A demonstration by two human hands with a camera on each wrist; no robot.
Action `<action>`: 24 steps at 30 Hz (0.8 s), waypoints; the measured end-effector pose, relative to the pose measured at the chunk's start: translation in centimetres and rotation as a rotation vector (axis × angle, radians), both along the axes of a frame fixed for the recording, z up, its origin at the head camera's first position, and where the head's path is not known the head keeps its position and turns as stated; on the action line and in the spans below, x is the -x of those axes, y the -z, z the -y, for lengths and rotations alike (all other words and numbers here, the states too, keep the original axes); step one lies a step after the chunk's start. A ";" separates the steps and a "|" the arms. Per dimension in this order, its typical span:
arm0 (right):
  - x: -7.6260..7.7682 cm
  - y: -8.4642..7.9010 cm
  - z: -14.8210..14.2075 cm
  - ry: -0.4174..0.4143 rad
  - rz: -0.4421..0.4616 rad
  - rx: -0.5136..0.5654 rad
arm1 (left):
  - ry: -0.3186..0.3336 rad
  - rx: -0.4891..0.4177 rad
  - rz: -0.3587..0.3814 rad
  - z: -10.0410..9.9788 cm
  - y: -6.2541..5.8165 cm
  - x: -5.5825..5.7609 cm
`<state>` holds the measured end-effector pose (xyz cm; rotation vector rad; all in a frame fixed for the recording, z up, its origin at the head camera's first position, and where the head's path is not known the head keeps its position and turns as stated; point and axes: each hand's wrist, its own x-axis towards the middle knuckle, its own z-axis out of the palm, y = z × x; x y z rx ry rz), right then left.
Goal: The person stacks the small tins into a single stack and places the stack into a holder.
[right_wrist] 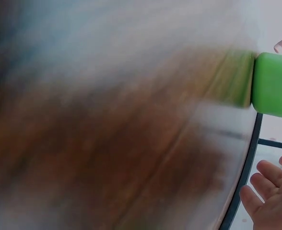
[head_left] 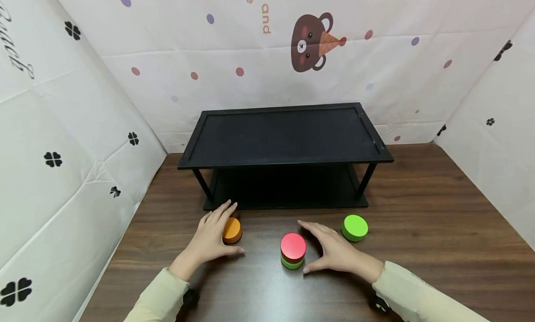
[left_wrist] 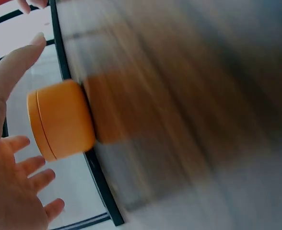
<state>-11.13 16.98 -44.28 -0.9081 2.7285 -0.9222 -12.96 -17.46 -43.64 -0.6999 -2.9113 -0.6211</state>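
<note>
My left hand point(head_left: 210, 236) is spread around the left side of an orange round tin point(head_left: 232, 230), thumb and fingers apart. In the left wrist view a gap shows between the thumb and that orange tin point(left_wrist: 62, 120), which stands on the table. My right hand point(head_left: 333, 249) opens toward a stack from its right side, its thumb and fingers held wide. The stack is a red round tin point(head_left: 293, 246) on top of a green one point(head_left: 291, 264). In the right wrist view a green tin point(right_wrist: 271, 85) stands beside the thumb, with spread fingers point(right_wrist: 270, 196) below.
Another green tin point(head_left: 355, 227) stands just behind the right hand. A black two-tier rack point(head_left: 284, 136) stands at the back of the brown wooden table point(head_left: 422, 210). White printed cloth point(head_left: 175, 43) walls in the back and both sides.
</note>
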 end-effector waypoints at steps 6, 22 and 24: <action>0.2 0.1 0.2 -0.013 0.032 0.003 | -0.016 -0.009 0.048 1.1 0.0 0.4; 0.6 0.4 0.3 -0.048 0.051 0.053 | 0.007 -0.064 0.143 2.1 0.2 1.0; 0.6 0.5 0.3 -0.057 0.056 0.052 | 0.010 -0.068 0.147 2.2 0.2 1.0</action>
